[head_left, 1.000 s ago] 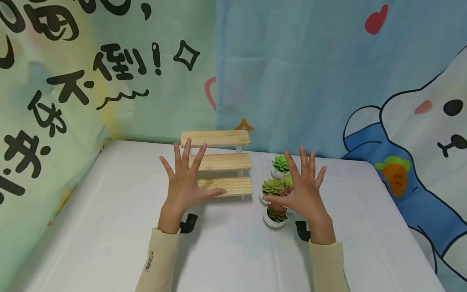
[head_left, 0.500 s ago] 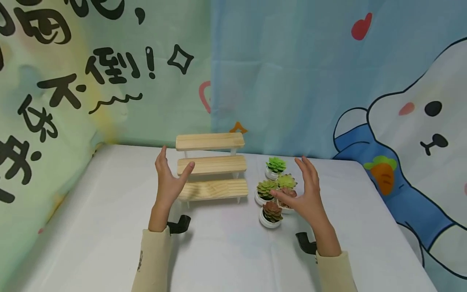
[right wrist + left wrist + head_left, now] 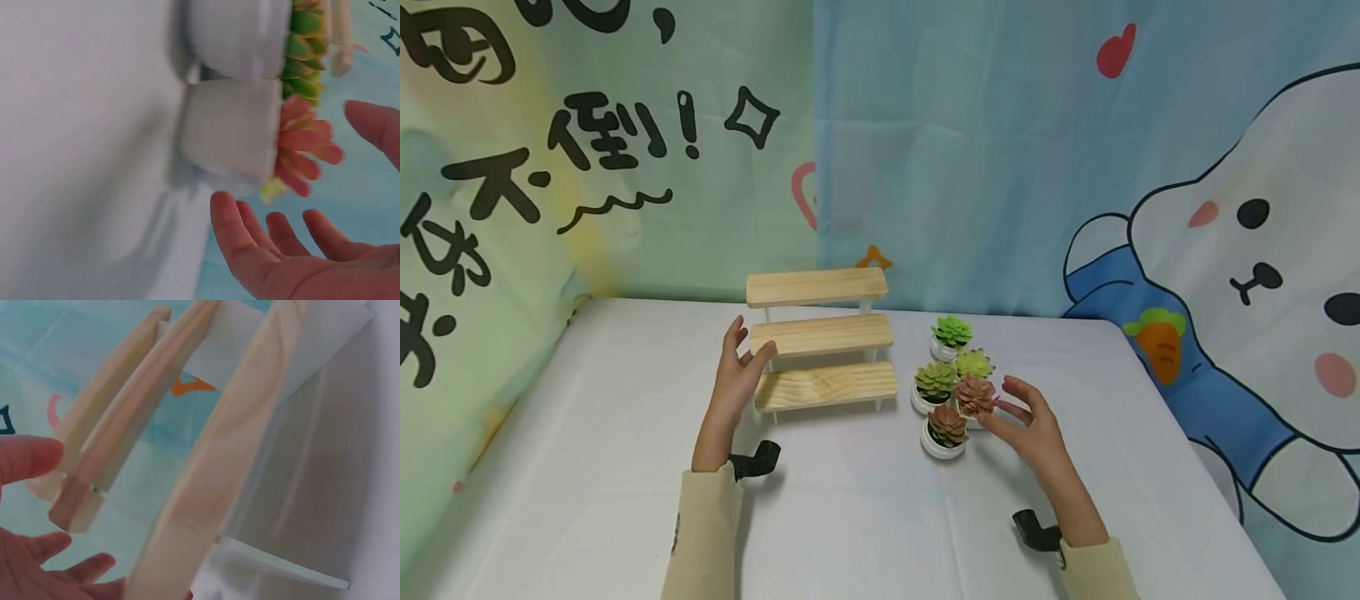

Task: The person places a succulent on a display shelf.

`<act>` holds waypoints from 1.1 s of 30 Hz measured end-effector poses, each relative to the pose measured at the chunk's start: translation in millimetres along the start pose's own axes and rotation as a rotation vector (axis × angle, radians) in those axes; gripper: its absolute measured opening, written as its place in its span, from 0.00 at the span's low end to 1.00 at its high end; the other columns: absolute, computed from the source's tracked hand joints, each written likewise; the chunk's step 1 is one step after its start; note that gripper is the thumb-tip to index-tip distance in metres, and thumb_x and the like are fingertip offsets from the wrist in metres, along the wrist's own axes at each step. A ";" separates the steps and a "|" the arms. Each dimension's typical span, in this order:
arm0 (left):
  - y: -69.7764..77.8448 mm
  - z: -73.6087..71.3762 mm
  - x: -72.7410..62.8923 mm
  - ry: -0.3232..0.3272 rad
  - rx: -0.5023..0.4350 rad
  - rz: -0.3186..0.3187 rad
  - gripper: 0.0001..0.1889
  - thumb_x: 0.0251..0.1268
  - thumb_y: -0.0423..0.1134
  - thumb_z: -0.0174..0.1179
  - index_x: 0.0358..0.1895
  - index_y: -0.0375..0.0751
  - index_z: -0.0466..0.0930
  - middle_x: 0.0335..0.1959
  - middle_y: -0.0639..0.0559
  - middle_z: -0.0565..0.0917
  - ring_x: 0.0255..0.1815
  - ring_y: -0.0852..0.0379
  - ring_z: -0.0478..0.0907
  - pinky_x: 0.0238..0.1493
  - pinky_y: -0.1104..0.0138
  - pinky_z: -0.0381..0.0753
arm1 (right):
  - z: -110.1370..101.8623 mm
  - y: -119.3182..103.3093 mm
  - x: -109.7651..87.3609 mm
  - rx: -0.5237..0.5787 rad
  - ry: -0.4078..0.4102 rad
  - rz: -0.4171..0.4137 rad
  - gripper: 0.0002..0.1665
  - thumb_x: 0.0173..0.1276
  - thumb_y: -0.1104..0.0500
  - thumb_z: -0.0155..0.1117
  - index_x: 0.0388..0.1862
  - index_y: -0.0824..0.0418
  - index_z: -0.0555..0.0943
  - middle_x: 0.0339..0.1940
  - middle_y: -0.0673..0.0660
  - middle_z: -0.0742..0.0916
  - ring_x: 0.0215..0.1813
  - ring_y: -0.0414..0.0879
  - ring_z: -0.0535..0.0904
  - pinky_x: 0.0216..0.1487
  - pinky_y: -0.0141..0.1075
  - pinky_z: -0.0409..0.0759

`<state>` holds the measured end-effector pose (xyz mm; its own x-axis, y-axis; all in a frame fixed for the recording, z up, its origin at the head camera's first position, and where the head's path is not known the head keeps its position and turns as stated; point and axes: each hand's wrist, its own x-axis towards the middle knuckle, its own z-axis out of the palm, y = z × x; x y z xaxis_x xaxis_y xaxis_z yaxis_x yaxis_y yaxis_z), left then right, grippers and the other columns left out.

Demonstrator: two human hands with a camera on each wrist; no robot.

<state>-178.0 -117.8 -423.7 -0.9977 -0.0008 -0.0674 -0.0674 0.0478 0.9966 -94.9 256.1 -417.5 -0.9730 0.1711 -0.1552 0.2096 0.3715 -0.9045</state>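
A three-tier wooden shelf [image 3: 823,336] with white supports stands at the back of the table. My left hand [image 3: 737,379] is at its left end, thumb and fingers apart around the shelf ends with nothing gripped; the left wrist view shows the wooden boards [image 3: 219,450] close by. To the shelf's right, several small potted succulents cluster together. My right hand [image 3: 1026,425] reaches to the reddish succulent [image 3: 975,395] on the cluster's right side, its thumb and fingers spread around it. In the right wrist view, that plant's white pot [image 3: 231,128] stands between the loosely bent fingers and thumb.
A brown succulent [image 3: 947,426] is at the front of the cluster, with green ones [image 3: 936,381] behind it and a bright green one [image 3: 952,332] farthest back. A white cloth covers the table [image 3: 865,517]. Printed curtains [image 3: 970,167] hang right behind the table.
My right hand has lowered from above the plants to the right side of the reddish succulent. My left hand has turned and come down beside the shelf's left end. The head view has shifted slightly.
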 end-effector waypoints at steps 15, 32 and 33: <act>-7.7 -4.2 -0.9 -0.077 -0.014 -0.024 0.35 0.78 0.41 0.48 0.79 0.41 0.39 0.74 0.31 0.53 0.71 0.34 0.59 0.68 0.44 0.59 | 1.3 24.3 16.8 0.002 -0.156 0.062 0.47 0.68 0.58 0.66 0.76 0.68 0.51 0.73 0.70 0.62 0.73 0.63 0.60 0.68 0.53 0.64; -10.9 -2.4 3.9 -0.090 -0.035 0.001 0.34 0.78 0.39 0.48 0.78 0.39 0.40 0.71 0.30 0.59 0.69 0.36 0.61 0.67 0.46 0.61 | -2.3 29.5 19.5 0.028 -0.172 0.016 0.40 0.68 0.63 0.65 0.71 0.71 0.55 0.71 0.72 0.62 0.69 0.64 0.64 0.45 0.25 0.76; -11.1 -2.3 4.2 -0.092 -0.034 0.002 0.34 0.78 0.39 0.48 0.79 0.39 0.40 0.71 0.30 0.58 0.69 0.36 0.61 0.67 0.46 0.60 | -2.7 30.3 19.3 0.030 -0.170 0.014 0.40 0.68 0.63 0.65 0.71 0.71 0.55 0.71 0.71 0.63 0.68 0.63 0.65 0.45 0.26 0.76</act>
<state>-181.4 -120.6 -435.0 -0.9935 0.0911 -0.0678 -0.0669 0.0138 0.9977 -107.1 273.1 -446.8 -0.9729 0.0187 -0.2306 0.2230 0.3418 -0.9129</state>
